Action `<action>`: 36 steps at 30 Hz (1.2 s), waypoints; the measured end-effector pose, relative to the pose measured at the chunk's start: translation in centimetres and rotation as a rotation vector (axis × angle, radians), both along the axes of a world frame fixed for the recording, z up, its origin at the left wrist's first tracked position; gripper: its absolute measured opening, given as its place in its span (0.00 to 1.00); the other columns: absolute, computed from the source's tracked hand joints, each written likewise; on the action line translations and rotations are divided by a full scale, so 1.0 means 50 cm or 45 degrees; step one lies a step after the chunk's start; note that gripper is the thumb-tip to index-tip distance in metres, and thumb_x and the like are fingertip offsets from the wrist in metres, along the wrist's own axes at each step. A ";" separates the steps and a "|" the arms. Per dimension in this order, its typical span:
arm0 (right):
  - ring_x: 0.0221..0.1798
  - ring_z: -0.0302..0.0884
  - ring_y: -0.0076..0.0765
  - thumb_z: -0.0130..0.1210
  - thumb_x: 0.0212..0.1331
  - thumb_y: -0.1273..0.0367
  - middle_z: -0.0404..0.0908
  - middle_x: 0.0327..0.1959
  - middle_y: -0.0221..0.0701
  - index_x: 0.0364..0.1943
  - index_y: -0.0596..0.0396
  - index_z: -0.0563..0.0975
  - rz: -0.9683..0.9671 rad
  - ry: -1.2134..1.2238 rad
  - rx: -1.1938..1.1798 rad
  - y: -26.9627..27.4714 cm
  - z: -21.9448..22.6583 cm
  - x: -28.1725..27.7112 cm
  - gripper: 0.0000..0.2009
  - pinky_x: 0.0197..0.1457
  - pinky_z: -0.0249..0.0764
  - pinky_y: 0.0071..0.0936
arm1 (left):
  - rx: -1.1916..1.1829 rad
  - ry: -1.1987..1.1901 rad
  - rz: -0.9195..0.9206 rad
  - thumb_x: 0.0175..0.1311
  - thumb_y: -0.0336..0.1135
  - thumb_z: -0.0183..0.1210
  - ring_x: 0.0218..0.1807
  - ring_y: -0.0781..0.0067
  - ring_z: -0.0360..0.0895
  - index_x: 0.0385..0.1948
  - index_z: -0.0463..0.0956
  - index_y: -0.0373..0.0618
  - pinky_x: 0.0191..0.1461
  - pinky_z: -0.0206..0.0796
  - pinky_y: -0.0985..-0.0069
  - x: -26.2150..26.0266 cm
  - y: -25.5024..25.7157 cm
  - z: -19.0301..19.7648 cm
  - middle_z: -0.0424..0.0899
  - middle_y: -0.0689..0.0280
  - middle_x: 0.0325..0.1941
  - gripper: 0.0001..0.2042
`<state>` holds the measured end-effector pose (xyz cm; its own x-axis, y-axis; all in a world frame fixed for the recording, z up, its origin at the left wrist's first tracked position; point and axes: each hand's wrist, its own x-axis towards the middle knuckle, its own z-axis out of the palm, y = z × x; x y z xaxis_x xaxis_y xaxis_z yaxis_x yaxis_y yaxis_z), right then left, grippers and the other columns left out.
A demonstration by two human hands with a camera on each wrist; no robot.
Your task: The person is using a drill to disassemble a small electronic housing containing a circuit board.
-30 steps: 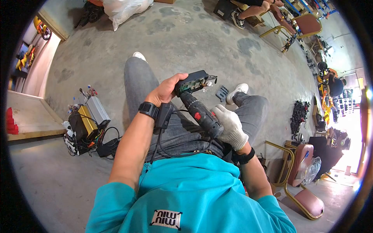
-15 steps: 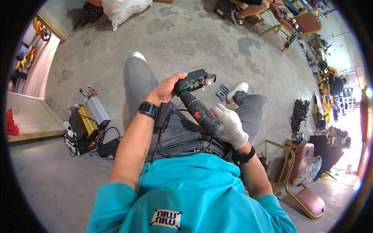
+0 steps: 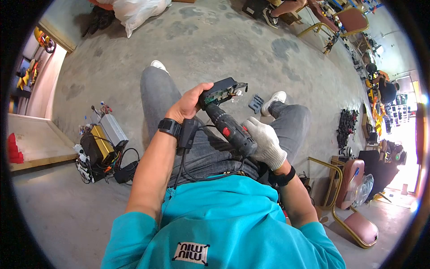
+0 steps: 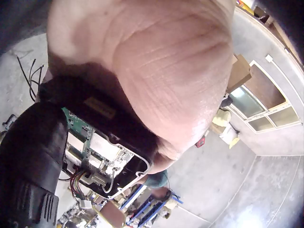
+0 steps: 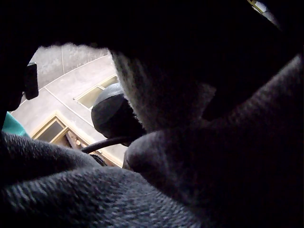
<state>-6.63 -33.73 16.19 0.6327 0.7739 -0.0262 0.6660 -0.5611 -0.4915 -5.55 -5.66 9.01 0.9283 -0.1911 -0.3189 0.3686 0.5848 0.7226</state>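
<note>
My bare left hand [image 3: 190, 102] grips a black plastic housing [image 3: 226, 83] above my lap. The housing's open side shows a green circuit board [image 4: 76, 122] and a bundle of thin coloured wires [image 4: 76, 183] with a white plug. In my gloved right hand [image 3: 267, 142] is a black cordless drill [image 3: 233, 134] with red buttons. Its chuck end meets the near edge of the housing, and the bit's tip is hidden. The right wrist view is mostly dark, with glove fabric [image 5: 152, 90] and the drill's rounded end [image 5: 111, 111] showing.
A grey bit case [image 3: 256, 103] lies on the floor by my right shoe. To the left stand electronic units with cables [image 3: 107, 143]. Chairs [image 3: 354, 184] stand at right, a white sack [image 3: 139, 11] lies ahead, and another person's leg [image 3: 284, 9] shows at the top.
The head view has shifted slightly. Both hands, the drill and the housing keep almost the same pose, with the drill still against the housing.
</note>
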 end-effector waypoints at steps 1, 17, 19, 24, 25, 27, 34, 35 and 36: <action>0.44 0.79 0.60 0.64 0.43 0.70 0.74 0.40 0.43 0.42 0.56 0.75 0.005 -0.009 -0.028 -0.001 -0.001 0.000 0.19 0.43 0.76 0.50 | -0.006 -0.002 -0.012 0.75 0.45 0.55 0.45 0.78 0.82 0.47 0.84 0.44 0.52 0.71 0.75 0.001 0.002 -0.004 0.88 0.71 0.43 0.15; 0.44 0.82 0.57 0.67 0.42 0.73 0.76 0.47 0.43 0.53 0.52 0.76 -0.002 -0.036 -0.102 0.004 0.008 -0.003 0.27 0.44 0.78 0.48 | 0.140 0.020 0.056 0.72 0.50 0.56 0.44 0.78 0.80 0.49 0.83 0.44 0.51 0.69 0.77 -0.005 -0.005 0.004 0.86 0.71 0.43 0.19; 0.44 0.82 0.57 0.67 0.42 0.73 0.76 0.47 0.43 0.53 0.52 0.76 -0.004 -0.034 -0.094 0.004 0.012 -0.005 0.28 0.44 0.78 0.48 | 0.085 0.015 0.062 0.72 0.50 0.56 0.44 0.77 0.80 0.50 0.83 0.43 0.53 0.70 0.76 -0.003 -0.003 0.005 0.87 0.69 0.44 0.20; 0.43 0.82 0.58 0.68 0.42 0.72 0.76 0.47 0.43 0.53 0.52 0.76 -0.012 -0.046 -0.071 0.003 0.009 -0.005 0.27 0.43 0.78 0.47 | 0.059 0.012 0.057 0.72 0.50 0.56 0.44 0.77 0.81 0.49 0.83 0.43 0.53 0.70 0.75 -0.001 -0.004 0.005 0.87 0.69 0.44 0.20; 0.43 0.82 0.58 0.67 0.43 0.72 0.76 0.46 0.43 0.52 0.53 0.76 -0.009 -0.043 -0.055 0.003 0.009 -0.005 0.26 0.43 0.78 0.47 | 0.053 0.024 0.083 0.73 0.50 0.55 0.44 0.77 0.81 0.49 0.83 0.43 0.53 0.70 0.75 -0.001 -0.004 0.005 0.87 0.69 0.43 0.19; 0.43 0.82 0.58 0.67 0.43 0.71 0.76 0.45 0.43 0.50 0.54 0.76 -0.010 -0.038 -0.040 0.001 0.006 -0.004 0.25 0.43 0.78 0.48 | 0.053 0.032 0.078 0.73 0.50 0.55 0.44 0.77 0.81 0.49 0.83 0.43 0.53 0.70 0.75 -0.006 -0.003 0.014 0.87 0.69 0.43 0.19; 0.41 0.81 0.59 0.67 0.43 0.67 0.76 0.41 0.43 0.46 0.55 0.76 -0.011 -0.037 -0.051 0.000 -0.001 -0.003 0.22 0.42 0.77 0.48 | 0.002 0.011 0.065 0.74 0.50 0.55 0.43 0.77 0.81 0.49 0.82 0.42 0.53 0.72 0.74 -0.001 -0.004 0.007 0.86 0.69 0.42 0.20; 0.41 0.81 0.59 0.67 0.44 0.67 0.76 0.41 0.43 0.45 0.55 0.76 -0.016 -0.033 -0.041 0.000 0.000 -0.004 0.22 0.42 0.77 0.49 | 0.002 0.012 0.065 0.74 0.50 0.55 0.43 0.77 0.81 0.49 0.82 0.42 0.53 0.72 0.74 -0.002 -0.003 0.007 0.86 0.69 0.42 0.20; 0.41 0.81 0.59 0.67 0.44 0.67 0.76 0.41 0.43 0.45 0.55 0.76 -0.016 -0.032 -0.041 0.001 0.000 -0.004 0.22 0.42 0.77 0.49 | 0.003 0.014 0.072 0.74 0.50 0.55 0.43 0.77 0.81 0.49 0.82 0.42 0.53 0.72 0.74 -0.003 -0.003 0.013 0.86 0.69 0.42 0.20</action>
